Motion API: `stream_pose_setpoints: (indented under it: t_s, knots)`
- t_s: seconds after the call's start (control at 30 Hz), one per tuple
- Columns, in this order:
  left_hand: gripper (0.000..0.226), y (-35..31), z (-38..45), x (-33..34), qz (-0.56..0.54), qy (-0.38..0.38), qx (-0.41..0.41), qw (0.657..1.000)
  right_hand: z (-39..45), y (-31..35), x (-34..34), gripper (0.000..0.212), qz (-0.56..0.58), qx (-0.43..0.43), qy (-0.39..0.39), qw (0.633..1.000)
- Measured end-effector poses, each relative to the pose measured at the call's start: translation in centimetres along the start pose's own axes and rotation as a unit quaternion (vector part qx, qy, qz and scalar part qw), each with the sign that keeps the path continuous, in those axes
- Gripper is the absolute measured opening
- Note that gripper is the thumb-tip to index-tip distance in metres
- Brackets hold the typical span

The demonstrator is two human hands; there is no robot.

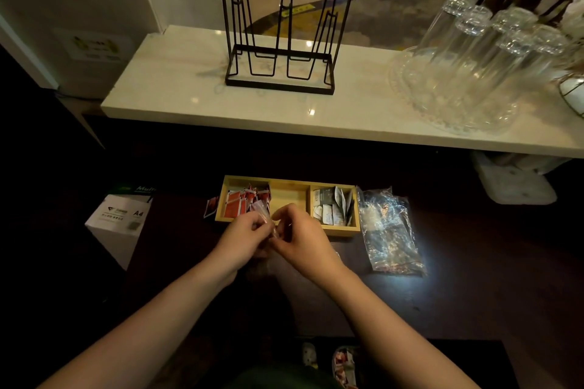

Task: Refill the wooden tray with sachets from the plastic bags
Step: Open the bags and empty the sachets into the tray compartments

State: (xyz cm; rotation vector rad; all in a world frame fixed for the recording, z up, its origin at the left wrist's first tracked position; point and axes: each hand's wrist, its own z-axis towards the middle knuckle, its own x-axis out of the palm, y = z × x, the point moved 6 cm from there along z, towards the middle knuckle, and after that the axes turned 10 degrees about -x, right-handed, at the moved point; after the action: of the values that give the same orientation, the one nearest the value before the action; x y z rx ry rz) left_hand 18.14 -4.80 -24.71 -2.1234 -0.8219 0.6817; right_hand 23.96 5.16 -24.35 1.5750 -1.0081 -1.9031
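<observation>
The wooden tray (289, 191) sits on the dark table with three compartments. Red sachets (241, 199) fill its left one, white sachets (331, 207) its right one, and the middle one shows bare wood. Just in front of the tray, my left hand (241, 235) and my right hand (300, 237) both pinch a small clear plastic bag (265, 215) between them. An empty clear plastic bag (388, 230) lies flat to the right of the tray. One red sachet (211, 206) lies outside the tray's left wall.
A white A4 paper box (118, 224) stands at the left. On the marble counter (189, 95) behind are a black wire rack (279, 38) and upturned glasses on a glass dish (467, 73). More sachets (343, 363) lie near the bottom edge.
</observation>
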Motion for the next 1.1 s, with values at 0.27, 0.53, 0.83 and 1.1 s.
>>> stream_pose_setpoints:
  t_s: [0.27, 0.53, 0.83, 1.1]
  knots:
    - [0.013, 2.0, 1.3, 1.0, -0.039, 0.001, -0.034, 0.999, 0.2, -1.2, 0.5, 0.019, -0.062, 0.057, -0.015, 0.996]
    - [0.02, 3.0, 1.8, 1.4, -0.058, 0.009, -0.051, 0.997, 0.4, -2.0, 0.3, 0.01, 0.035, 0.134, -0.016, 0.99]
    - [0.017, 2.9, 1.7, 0.8, -0.035, -0.018, -0.006, 0.999, -0.7, -3.0, 1.5, 0.013, 0.335, 0.251, 0.015, 0.908]
    - [0.017, 2.9, 1.6, 0.9, -0.004, -0.021, 0.037, 0.999, -0.8, -2.9, 1.4, 0.01, 0.412, 0.283, 0.035, 0.865]
